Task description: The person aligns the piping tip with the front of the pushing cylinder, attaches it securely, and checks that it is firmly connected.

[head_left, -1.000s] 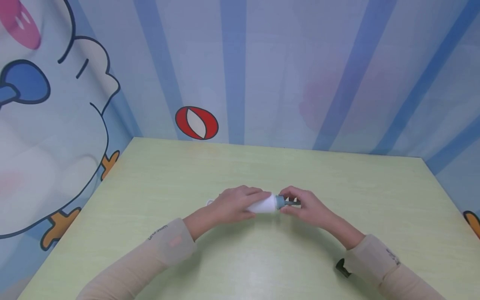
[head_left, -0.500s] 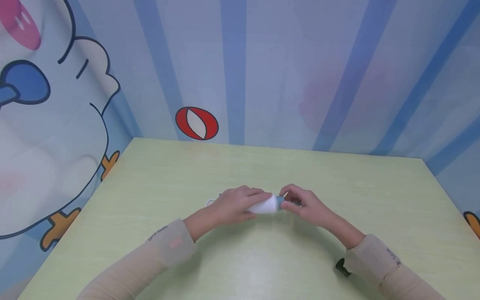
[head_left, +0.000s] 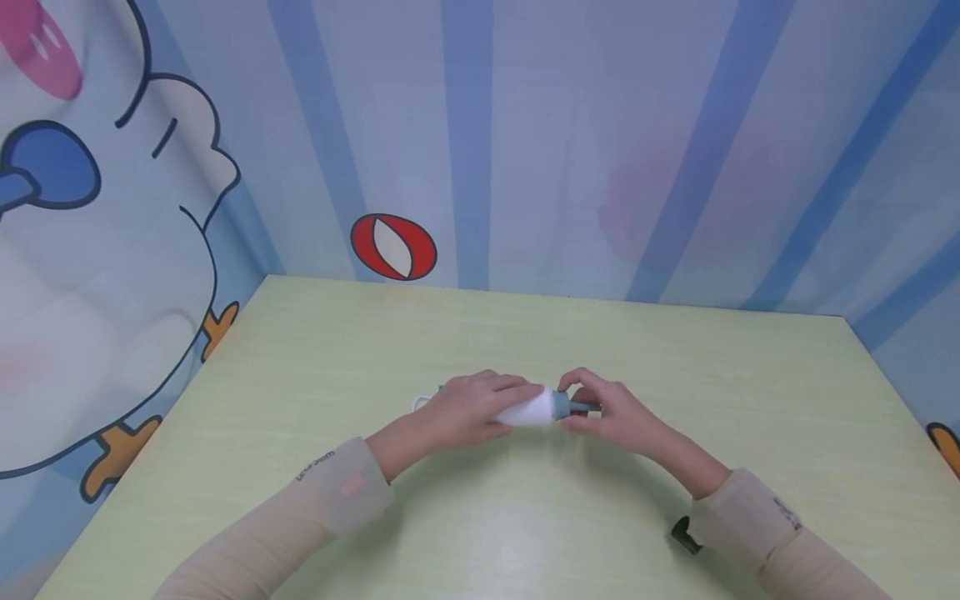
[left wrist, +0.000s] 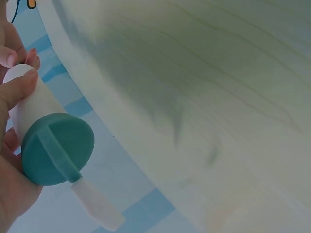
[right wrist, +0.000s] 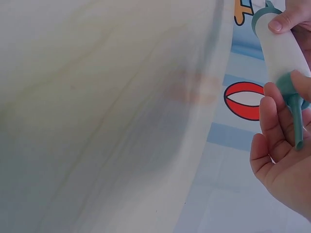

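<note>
Held level above the table is a white tube-shaped bottle [head_left: 528,410] with teal ends. My left hand [head_left: 468,408] wraps round its body, thumb and fingers on opposite sides. On its right end sits a teal cap [head_left: 561,405] with a thin teal nozzle [right wrist: 297,121] that points toward my right palm. My right hand [head_left: 618,412] pinches this cap between thumb and forefinger; its other fingers are loosely bent below the nozzle in the right wrist view. At the left end, a teal round end piece [left wrist: 58,150] carries a bar with a white tip [left wrist: 99,206].
The pale green-yellow table [head_left: 525,517] spreads below both hands. A striped blue wall cloth [head_left: 540,150] with printed cartoon figures rises behind its far edge. A small black piece [head_left: 685,535] shows at the right sleeve cuff.
The right thumb and forefinger have shifted round the teal cap; the thumb now sits lower and the nozzle shows again. The left hand and the bottle have hardly moved.
</note>
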Tool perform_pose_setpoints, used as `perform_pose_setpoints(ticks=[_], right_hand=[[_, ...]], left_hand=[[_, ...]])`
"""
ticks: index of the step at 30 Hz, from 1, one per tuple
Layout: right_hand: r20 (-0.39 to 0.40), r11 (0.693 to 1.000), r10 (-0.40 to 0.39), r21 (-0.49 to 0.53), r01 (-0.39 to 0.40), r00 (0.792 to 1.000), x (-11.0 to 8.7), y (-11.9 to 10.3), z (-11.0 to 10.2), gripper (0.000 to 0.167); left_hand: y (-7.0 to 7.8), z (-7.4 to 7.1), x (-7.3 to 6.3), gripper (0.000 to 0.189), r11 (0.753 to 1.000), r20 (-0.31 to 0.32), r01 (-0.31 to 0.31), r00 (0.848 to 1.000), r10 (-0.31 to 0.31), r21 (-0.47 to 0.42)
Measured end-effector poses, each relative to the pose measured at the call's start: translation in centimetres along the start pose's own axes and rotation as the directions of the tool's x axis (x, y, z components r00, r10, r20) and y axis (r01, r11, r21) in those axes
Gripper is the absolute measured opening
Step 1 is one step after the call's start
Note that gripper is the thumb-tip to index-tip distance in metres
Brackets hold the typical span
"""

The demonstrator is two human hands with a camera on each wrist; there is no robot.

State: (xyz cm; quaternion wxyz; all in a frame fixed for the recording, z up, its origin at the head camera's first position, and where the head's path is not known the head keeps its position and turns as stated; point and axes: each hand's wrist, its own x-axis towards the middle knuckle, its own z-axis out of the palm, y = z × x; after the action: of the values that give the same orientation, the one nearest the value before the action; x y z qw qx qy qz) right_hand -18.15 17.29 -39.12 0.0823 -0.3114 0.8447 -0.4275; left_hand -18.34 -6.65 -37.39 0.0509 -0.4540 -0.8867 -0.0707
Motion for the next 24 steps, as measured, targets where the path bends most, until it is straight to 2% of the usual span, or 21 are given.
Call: perform_pose_setpoints(ticks=[8, 14, 19, 24], right_hand=[[-0.060, 0.997, 0.009, -0.072, -0.013, 0.998, 0.12, 0.13, 0.13, 0.026], [-0.107, 0.998, 0.026, -0.058, -0.033, 0.994, 0.21, 0.06, 0.25, 0.027], [-0.099, 0.997, 0.060, -0.041, -0.064, 0.993, 0.27, 0.19, 0.22, 0.027], [-0.054, 0.995, 0.104, 0.009, -0.103, 0.993, 0.12, 0.21, -0.05, 0.025]], left_hand=[[0.02, 0.13, -0.05, 0.056, 0.999, -0.027, -0.025, 0.999, 0.025, 0.020], [0.01, 0.35, 0.04, 0.056, 0.999, -0.017, -0.023, 1.000, 0.024, 0.023], [0.05, 0.41, 0.07, 0.056, 1.000, -0.010, -0.028, 1.000, 0.028, 0.012], [0.09, 0.61, 0.15, 0.057, 0.999, -0.007, -0.032, 0.999, 0.032, 0.010]])
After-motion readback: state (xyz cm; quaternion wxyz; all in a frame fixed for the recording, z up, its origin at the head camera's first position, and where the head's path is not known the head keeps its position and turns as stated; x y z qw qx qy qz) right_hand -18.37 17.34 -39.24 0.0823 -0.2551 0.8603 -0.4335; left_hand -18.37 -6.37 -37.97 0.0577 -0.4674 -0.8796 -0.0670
